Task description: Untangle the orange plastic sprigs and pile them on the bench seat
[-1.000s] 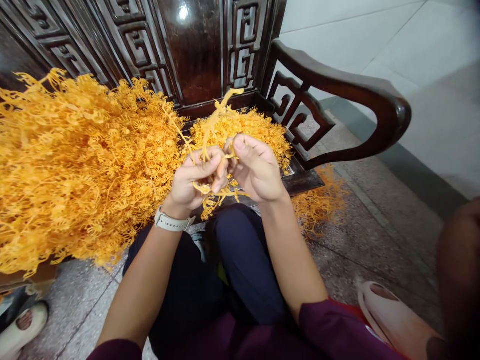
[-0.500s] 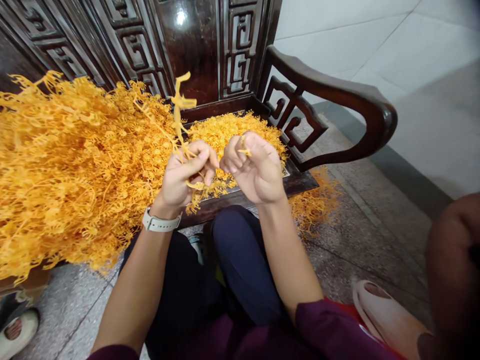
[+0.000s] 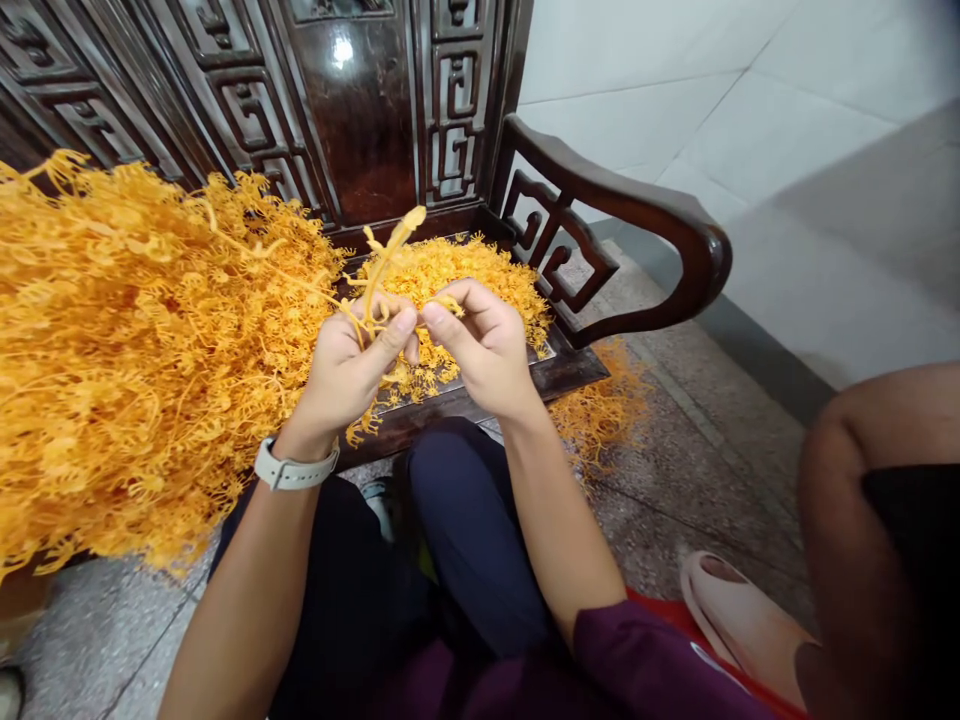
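Observation:
My left hand (image 3: 351, 362) is closed around a branched yellow-orange plastic stem (image 3: 384, 268), its thick end pointing up and away. Thumb and finger of my right hand (image 3: 489, 345) pinch a small yellow-orange piece (image 3: 450, 304) close to my left fingertips; whether that piece is still joined to the stem I cannot tell. Beneath both hands, a low heap of small yellow-orange pieces (image 3: 480, 262) covers the bench seat. To the left rises a much larger pile of branched yellow-orange stems (image 3: 150, 350).
The dark carved wooden bench (image 3: 367, 120) has a curved armrest (image 3: 637, 215) on the right. Thin yellow-orange strands (image 3: 604, 405) lie on the speckled floor beside it. Another person's bent leg (image 3: 840, 480) and a pale slipper (image 3: 724, 600) are at the right.
My right hand has turned and its fingers now pinch right beside my left fingertips. The stem in my left hand has tilted to the right. The whole view has shifted slightly.

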Demonstrator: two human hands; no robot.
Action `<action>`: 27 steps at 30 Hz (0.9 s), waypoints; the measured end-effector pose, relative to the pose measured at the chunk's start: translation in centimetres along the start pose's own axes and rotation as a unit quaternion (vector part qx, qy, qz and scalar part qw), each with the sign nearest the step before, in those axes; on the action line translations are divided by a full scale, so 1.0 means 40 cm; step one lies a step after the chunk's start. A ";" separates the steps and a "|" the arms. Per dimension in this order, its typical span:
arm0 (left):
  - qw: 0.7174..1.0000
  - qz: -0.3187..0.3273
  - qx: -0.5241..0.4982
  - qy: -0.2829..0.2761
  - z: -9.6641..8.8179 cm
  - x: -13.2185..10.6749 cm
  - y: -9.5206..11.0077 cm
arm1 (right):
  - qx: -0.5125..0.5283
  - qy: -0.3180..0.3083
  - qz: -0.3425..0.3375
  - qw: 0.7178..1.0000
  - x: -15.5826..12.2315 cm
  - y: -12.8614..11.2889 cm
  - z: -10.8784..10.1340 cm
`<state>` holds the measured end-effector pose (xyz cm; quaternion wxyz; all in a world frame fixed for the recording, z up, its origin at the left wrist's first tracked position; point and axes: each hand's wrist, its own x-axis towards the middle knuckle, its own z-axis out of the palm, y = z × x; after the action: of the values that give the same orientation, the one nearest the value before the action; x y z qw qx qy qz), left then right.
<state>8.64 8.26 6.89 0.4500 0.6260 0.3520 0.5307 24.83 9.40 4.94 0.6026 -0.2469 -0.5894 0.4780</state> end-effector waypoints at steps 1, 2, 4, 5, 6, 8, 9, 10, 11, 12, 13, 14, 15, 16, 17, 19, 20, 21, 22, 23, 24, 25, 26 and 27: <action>1.000 -0.001 0.004 0.007 0.001 0.001 0.000 | 0.005 0.002 0.007 1.000 0.000 0.002 0.003; 1.000 0.000 0.009 0.015 0.004 0.003 0.000 | 0.008 0.003 0.010 1.000 0.001 0.003 0.005; 0.999 0.011 0.018 0.025 0.010 0.006 0.002 | 0.016 0.002 0.014 1.000 0.001 0.005 0.008; 0.999 0.020 0.021 0.026 0.012 0.007 0.002 | 0.024 -0.003 0.016 1.000 0.001 0.006 0.008; 0.999 0.030 0.020 0.024 0.014 0.008 0.002 | 0.037 -0.013 0.021 0.999 0.000 0.008 0.009; 0.999 0.044 0.018 0.012 0.016 0.007 0.001 | 0.071 -0.039 0.029 0.996 -0.002 0.012 0.009; 0.999 0.048 0.016 0.007 0.015 0.006 0.000 | 0.086 -0.053 0.030 0.994 -0.004 0.014 0.009; 0.999 0.050 0.015 0.003 0.015 0.004 -0.001 | 0.096 -0.063 0.027 0.993 -0.005 0.016 0.010; 0.999 0.051 0.013 0.003 0.014 0.001 -0.002 | 0.101 -0.070 0.022 0.992 -0.007 0.019 0.011; 0.999 0.052 0.011 0.004 0.014 -0.001 -0.004 | 0.101 -0.073 0.016 0.992 -0.009 0.021 0.013; 0.998 0.054 0.008 0.006 0.015 -0.002 -0.005 | 0.100 -0.073 0.009 0.992 -0.010 0.022 0.015; 0.998 0.058 0.004 0.008 0.017 -0.003 -0.007 | 0.098 -0.070 0.000 0.993 -0.011 0.024 0.018; 0.998 0.064 0.000 0.009 0.019 -0.004 -0.009 | 0.096 -0.066 -0.009 0.993 -0.012 0.026 0.020; 0.997 0.070 -0.005 0.010 0.021 -0.004 -0.011 | 0.094 -0.060 -0.017 0.994 -0.013 0.028 0.023; 0.997 0.076 -0.010 0.011 0.024 -0.004 -0.014 | 0.093 -0.053 -0.024 0.994 -0.013 0.030 0.026; 0.996 0.084 -0.020 0.016 0.028 -0.005 -0.021 | 0.094 -0.040 -0.032 0.994 -0.014 0.034 0.032; 0.996 0.085 -0.023 0.021 0.030 -0.005 -0.024 | 0.097 -0.033 -0.032 0.994 -0.014 0.035 0.036; 0.996 0.085 -0.026 0.024 0.032 -0.005 -0.026 | 0.104 -0.026 -0.031 0.994 -0.014 0.036 0.039; 0.996 0.086 -0.028 0.027 0.033 -0.006 -0.028 | 0.114 -0.017 -0.027 0.993 -0.015 0.036 0.043; 0.995 0.088 -0.029 0.028 0.035 -0.005 -0.029 | 0.125 -0.007 -0.021 0.992 -0.015 0.035 0.047; 0.995 0.089 -0.028 0.027 0.036 -0.004 -0.030 | 0.137 0.004 -0.014 0.990 -0.016 0.034 0.051; 0.995 0.091 -0.027 0.028 0.038 -0.003 -0.030 | 0.149 0.013 -0.007 0.989 -0.018 0.033 0.055; 0.995 0.093 -0.024 0.030 0.039 -0.001 -0.029 | 0.158 0.021 -0.001 0.987 -0.019 0.033 0.059; 0.995 0.093 -0.020 0.035 0.041 0.001 -0.028 | 0.164 0.027 0.003 0.986 -0.021 0.033 0.063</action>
<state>10.29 8.36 5.79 0.3984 0.6280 0.2972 0.5988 22.21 8.57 3.89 0.6490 -0.1597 -0.4858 0.5633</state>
